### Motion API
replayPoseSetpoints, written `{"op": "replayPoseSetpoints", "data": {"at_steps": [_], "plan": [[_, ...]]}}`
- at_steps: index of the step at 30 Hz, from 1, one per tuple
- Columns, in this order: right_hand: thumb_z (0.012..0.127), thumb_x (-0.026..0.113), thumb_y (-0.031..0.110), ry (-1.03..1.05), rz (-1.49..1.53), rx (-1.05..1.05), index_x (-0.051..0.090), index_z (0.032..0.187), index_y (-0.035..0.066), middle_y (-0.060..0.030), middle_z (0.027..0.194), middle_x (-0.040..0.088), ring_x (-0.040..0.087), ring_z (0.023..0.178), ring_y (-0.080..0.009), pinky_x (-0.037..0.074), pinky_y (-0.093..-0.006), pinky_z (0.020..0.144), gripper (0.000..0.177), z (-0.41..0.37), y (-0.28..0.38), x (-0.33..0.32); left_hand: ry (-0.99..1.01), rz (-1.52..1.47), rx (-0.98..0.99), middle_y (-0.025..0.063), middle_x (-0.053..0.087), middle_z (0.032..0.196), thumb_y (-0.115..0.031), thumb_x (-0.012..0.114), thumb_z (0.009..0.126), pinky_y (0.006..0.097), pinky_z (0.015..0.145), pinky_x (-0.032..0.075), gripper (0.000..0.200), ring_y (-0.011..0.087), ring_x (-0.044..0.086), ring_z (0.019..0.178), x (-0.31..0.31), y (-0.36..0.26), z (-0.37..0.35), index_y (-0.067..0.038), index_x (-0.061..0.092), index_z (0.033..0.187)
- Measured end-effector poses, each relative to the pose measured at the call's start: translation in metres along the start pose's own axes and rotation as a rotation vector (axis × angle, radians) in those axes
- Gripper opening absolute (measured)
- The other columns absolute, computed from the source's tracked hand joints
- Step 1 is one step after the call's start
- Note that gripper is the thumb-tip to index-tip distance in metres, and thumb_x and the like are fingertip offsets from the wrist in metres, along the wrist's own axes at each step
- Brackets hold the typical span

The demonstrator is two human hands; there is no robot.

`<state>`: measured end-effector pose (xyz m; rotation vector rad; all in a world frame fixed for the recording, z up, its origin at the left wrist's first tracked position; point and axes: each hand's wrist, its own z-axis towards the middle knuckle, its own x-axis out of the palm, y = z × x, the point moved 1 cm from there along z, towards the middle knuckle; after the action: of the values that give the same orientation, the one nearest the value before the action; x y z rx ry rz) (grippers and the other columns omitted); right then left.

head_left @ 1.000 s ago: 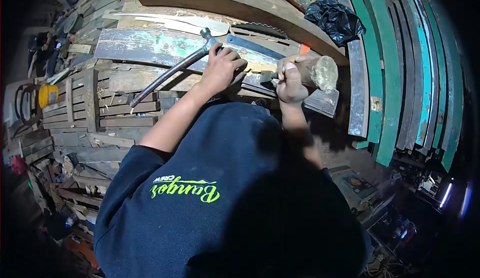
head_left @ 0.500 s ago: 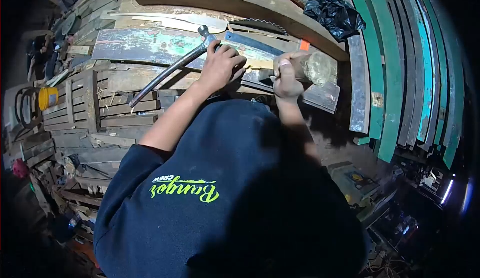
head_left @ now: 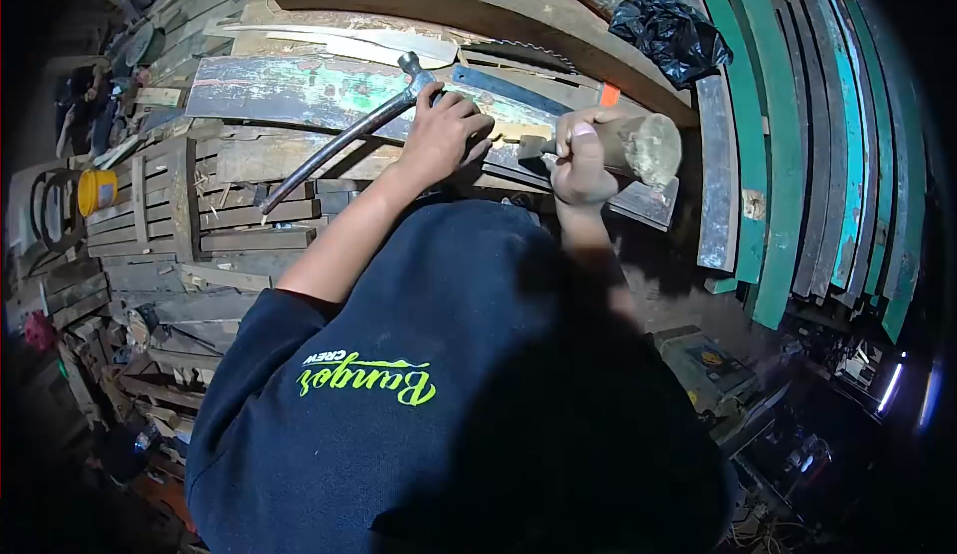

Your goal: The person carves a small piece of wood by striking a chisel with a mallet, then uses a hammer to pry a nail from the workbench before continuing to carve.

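Note:
My left hand (head_left: 441,136) is bent over a small pale wood piece on the workbench, next to the head of a hammer (head_left: 344,143); what its fingers hold is hidden. The hammer lies slanted across a painted board (head_left: 269,91). In my right hand (head_left: 586,160) is a thick round wooden piece (head_left: 650,147), its rough pale end facing right. A dark flat blade (head_left: 532,148) shows just left of that hand. Behind the hands lies a saw blade (head_left: 508,89) with an orange part (head_left: 609,95) near its right end.
A thick beam (head_left: 478,4) runs across the back of the bench. A black plastic bag (head_left: 670,36) sits at its right end. Long green boards (head_left: 776,165) stand at the right. A yellow bucket (head_left: 97,192) is at the left, beside stacked planks (head_left: 254,240).
My right hand and the round wooden piece have moved slightly to the right. More of the dark blade shows between the hands. My left hand has hardly moved.

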<state>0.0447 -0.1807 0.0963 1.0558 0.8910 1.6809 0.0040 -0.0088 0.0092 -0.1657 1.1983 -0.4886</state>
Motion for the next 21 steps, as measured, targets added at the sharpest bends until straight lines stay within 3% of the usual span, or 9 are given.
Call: {"op": "replayPoseSetpoints", "data": {"at_steps": [1, 4, 7, 10, 11, 13, 14, 19, 21], "plan": [[0.084, 0.050, 0.001, -0.047, -0.021, -0.094, 0.044, 0.103, 0.003, -0.0079, 0.075, 0.049, 0.044, 0.053, -0.0130, 0.040, -0.0261, 0.050, 0.020, 0.006, 0.000, 0.001, -0.012, -0.002, 0.005, 0.0036, 0.064, 0.091, -0.030, 0.072, 0.081, 0.0518, 0.106, 0.032, 0.021, 0.0224, 0.058, 0.101, -0.001, 0.000, 0.000, -0.016, 0.071, 0.096], [0.084, 0.049, 0.000, -0.021, -0.022, 0.025, 0.043, 0.104, 0.004, -0.0077, 0.072, 0.048, 0.044, 0.054, -0.0128, 0.040, -0.0262, 0.051, 0.022, 0.002, 0.008, 0.016, -0.024, -0.013, 0.003, 0.0039, 0.064, 0.091, -0.030, 0.073, 0.081, 0.0520, 0.106, 0.032, 0.020, 0.0229, 0.059, 0.101, 0.000, -0.002, -0.002, -0.016, 0.071, 0.096], [0.084, 0.049, 0.000, 0.035, -0.221, -0.163, 0.042, 0.104, 0.004, -0.0079, 0.072, 0.049, 0.044, 0.054, -0.0128, 0.040, -0.0266, 0.051, 0.023, 0.010, -0.007, 0.009, -0.009, -0.016, 0.003, 0.0040, 0.064, 0.091, -0.029, 0.073, 0.081, 0.0520, 0.106, 0.032, 0.020, 0.0230, 0.059, 0.102, -0.001, -0.001, -0.001, -0.015, 0.071, 0.095], [0.085, 0.048, 0.000, -0.035, -0.062, 0.017, 0.042, 0.106, 0.005, -0.0080, 0.072, 0.049, 0.044, 0.054, -0.0128, 0.040, -0.0262, 0.050, 0.022, 0.002, 0.000, 0.005, -0.012, -0.010, 0.006, 0.0040, 0.064, 0.091, -0.029, 0.073, 0.081, 0.0522, 0.106, 0.032, 0.020, 0.0229, 0.059, 0.102, -0.002, 0.000, 0.002, -0.015, 0.071, 0.095], [0.085, 0.046, 0.000, -0.010, 0.052, -0.073, 0.041, 0.107, 0.005, -0.0078, 0.072, 0.049, 0.045, 0.055, -0.0125, 0.041, -0.0260, 0.052, 0.023, 0.004, 0.001, 0.004, -0.012, -0.011, 0.006, 0.0040, 0.063, 0.091, -0.029, 0.073, 0.081, 0.0523, 0.106, 0.031, 0.020, 0.0229, 0.059, 0.102, -0.002, -0.001, 0.000, -0.015, 0.071, 0.095], [0.085, 0.046, 0.000, 0.026, -0.112, -0.009, 0.041, 0.107, 0.005, -0.0077, 0.072, 0.049, 0.046, 0.055, -0.0122, 0.042, -0.0262, 0.052, 0.023, 0.000, 0.006, 0.011, 0.002, -0.030, -0.011, 0.0042, 0.064, 0.092, -0.030, 0.073, 0.081, 0.0526, 0.107, 0.031, 0.021, 0.0227, 0.059, 0.103, -0.001, -0.002, -0.002, -0.016, 0.071, 0.096], [0.085, 0.047, 0.000, 0.010, -0.311, -0.246, 0.041, 0.107, 0.005, -0.0076, 0.071, 0.050, 0.047, 0.054, -0.0122, 0.042, -0.0263, 0.052, 0.023, 0.003, -0.018, -0.001, 0.001, -0.026, -0.009, 0.0041, 0.064, 0.092, -0.030, 0.073, 0.081, 0.0528, 0.108, 0.031, 0.021, 0.0227, 0.059, 0.104, 0.001, -0.002, -0.002, -0.016, 0.071, 0.097], [0.084, 0.049, 0.000, -0.067, 0.188, 0.004, 0.044, 0.106, 0.005, -0.0080, 0.070, 0.049, 0.044, 0.055, -0.0125, 0.040, -0.0258, 0.051, 0.023, 0.011, 0.003, 0.008, 0.001, 0.000, 0.013, 0.0039, 0.064, 0.093, -0.031, 0.072, 0.082, 0.0530, 0.108, 0.030, 0.021, 0.0230, 0.059, 0.103, 0.002, 0.001, -0.001, -0.016, 0.071, 0.096], [0.085, 0.051, 0.002, -0.021, -0.026, -0.097, 0.043, 0.105, 0.005, -0.0073, 0.070, 0.048, 0.042, 0.052, -0.0128, 0.039, -0.0261, 0.050, 0.022, 0.003, 0.008, 0.007, -0.023, 0.002, -0.002, 0.0034, 0.064, 0.092, -0.031, 0.072, 0.082, 0.0528, 0.107, 0.031, 0.020, 0.0231, 0.059, 0.102, 0.003, 0.000, -0.002, -0.016, 0.071, 0.095]]}}
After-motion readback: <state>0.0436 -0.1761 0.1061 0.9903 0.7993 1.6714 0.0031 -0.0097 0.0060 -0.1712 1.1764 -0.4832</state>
